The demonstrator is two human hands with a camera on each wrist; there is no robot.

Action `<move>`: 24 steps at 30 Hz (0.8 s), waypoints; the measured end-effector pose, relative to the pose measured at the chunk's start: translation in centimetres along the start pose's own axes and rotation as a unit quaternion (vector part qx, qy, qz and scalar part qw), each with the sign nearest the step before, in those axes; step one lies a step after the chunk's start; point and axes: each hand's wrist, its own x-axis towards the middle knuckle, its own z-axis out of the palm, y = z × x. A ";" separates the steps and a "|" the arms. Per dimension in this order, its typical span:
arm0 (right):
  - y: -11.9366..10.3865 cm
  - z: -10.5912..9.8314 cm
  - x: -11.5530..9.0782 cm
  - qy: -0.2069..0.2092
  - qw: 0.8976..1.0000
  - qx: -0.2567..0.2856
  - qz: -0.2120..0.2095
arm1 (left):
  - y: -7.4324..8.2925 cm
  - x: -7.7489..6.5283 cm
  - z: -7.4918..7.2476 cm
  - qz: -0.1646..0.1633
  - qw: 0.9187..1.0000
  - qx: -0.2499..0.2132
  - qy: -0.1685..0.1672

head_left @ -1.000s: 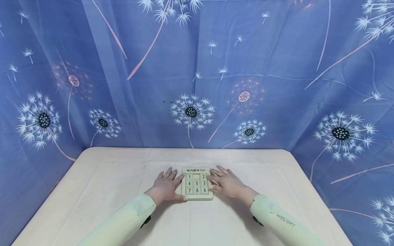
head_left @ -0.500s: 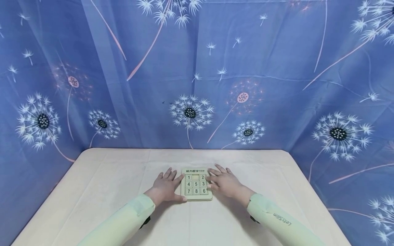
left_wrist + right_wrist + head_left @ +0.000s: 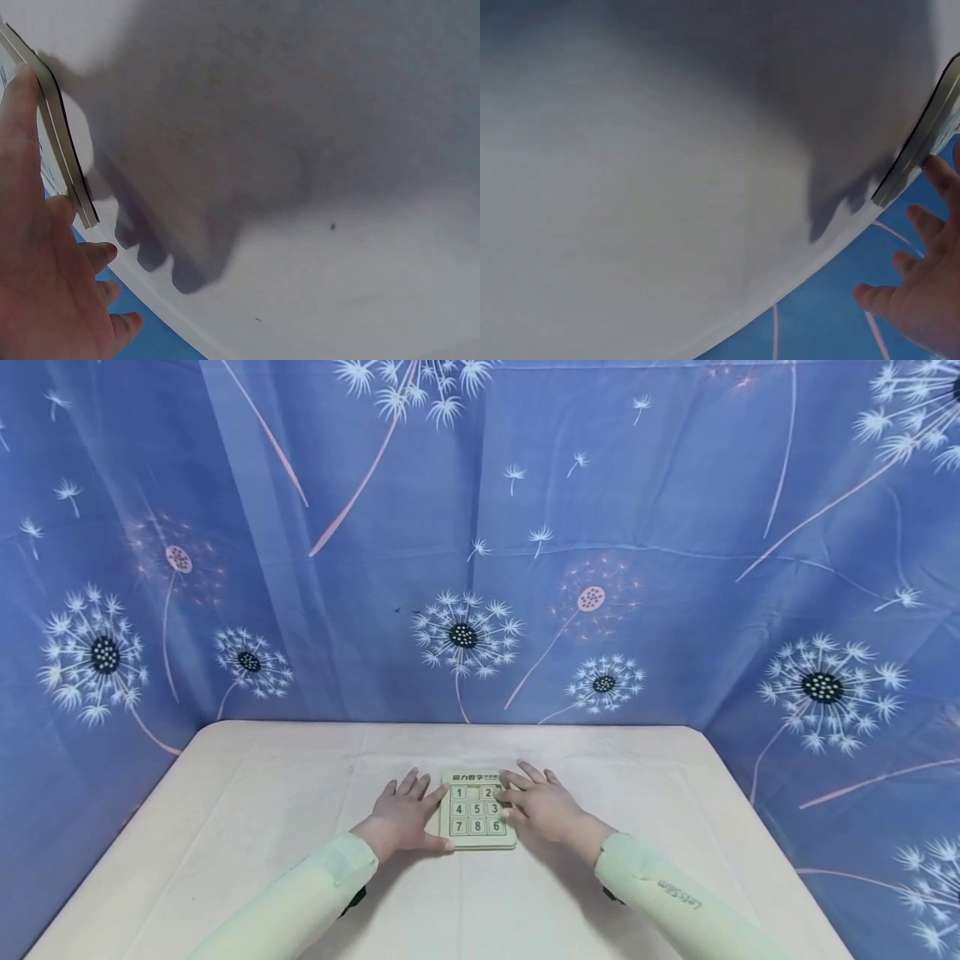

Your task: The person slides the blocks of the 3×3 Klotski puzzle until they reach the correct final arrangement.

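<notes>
A pale green sliding number puzzle [image 3: 477, 841] lies flat on the table, dark characters along its top. Its top row shows tile 1, a gap, then the 2 tile [image 3: 487, 792]; below run 4 5 3 and 7 8 6. The 2 tile sits slightly left of the 3 beneath it. Along the puzzle's left side, my left hand [image 3: 401, 817] spreads its fingers, thumb touching the lower corner and index finger the upper edge. My right hand [image 3: 553, 810] reaches over the right edge, a fingertip at the 2 tile. Its other fingers are extended. The left wrist view shows the puzzle's edge [image 3: 71, 161].
A white-covered table [image 3: 285, 760] with rounded far corners surrounds the puzzle. Behind it and at both sides hangs a blue curtain [image 3: 360, 635] printed with dandelions. Pale green sleeves cover both forearms.
The 2 tile has slid a little left into the gap, with my right hand's fingers moving left along with it. My left hand keeps its place at the puzzle's side.
</notes>
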 end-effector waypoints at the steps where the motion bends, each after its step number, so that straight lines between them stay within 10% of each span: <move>1: -0.1 0.0 0.1 -0.001 1.000 0.000 -0.001 | 0.0 0.0 0.0 0.000 1.000 0.001 0.000; 24: -0.8 0.6 1.0 -0.019 1.000 -0.003 0.012 | 0.0 0.0 0.1 -0.002 1.000 0.011 -0.003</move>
